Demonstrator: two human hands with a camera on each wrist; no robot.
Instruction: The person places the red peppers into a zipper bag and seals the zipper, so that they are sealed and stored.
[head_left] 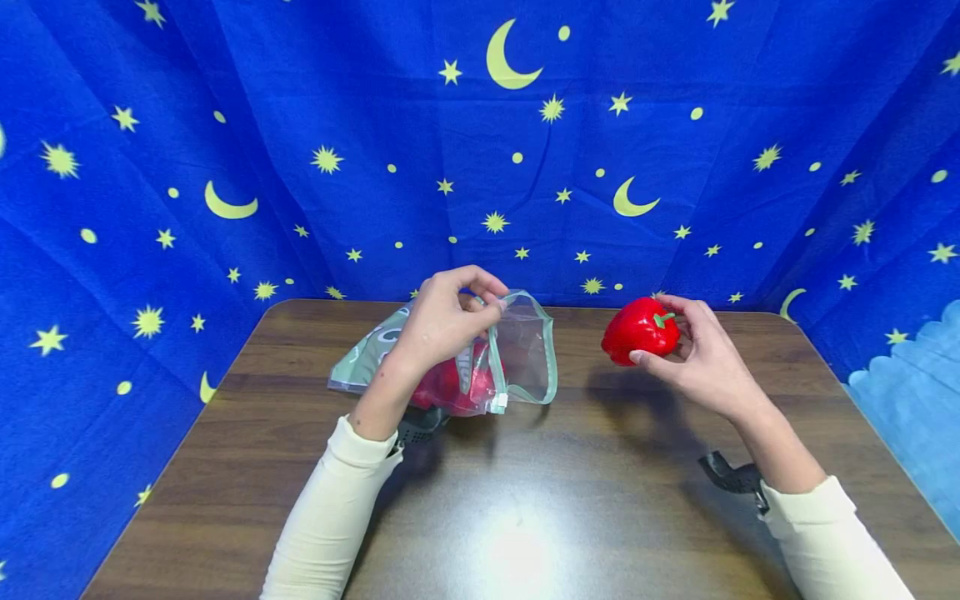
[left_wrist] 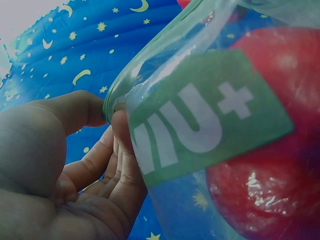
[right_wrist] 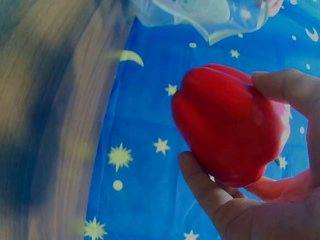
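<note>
My left hand (head_left: 453, 317) pinches the rim of a clear zip bag (head_left: 528, 354) with green trim, its mouth spread toward the right. Inside the bag lie red, glossy, rounded things (left_wrist: 265, 195), seen through the plastic behind a green printed patch; their exact kind cannot be told. To the right, my right hand (head_left: 701, 354) grips a red bell pepper (head_left: 637, 332) with a green stem, thumb on one side and fingers on the other. The pepper (right_wrist: 230, 125) is held above the table, apart from the bag.
A brown wooden table (head_left: 585, 500) lies under both hands. Behind it hangs a blue cloth (head_left: 390, 108) with yellow moons and stars. A light blue scalloped cloth (head_left: 911, 408) is at the right. Dark wrist mounts (head_left: 727, 475) stick out near the sleeves.
</note>
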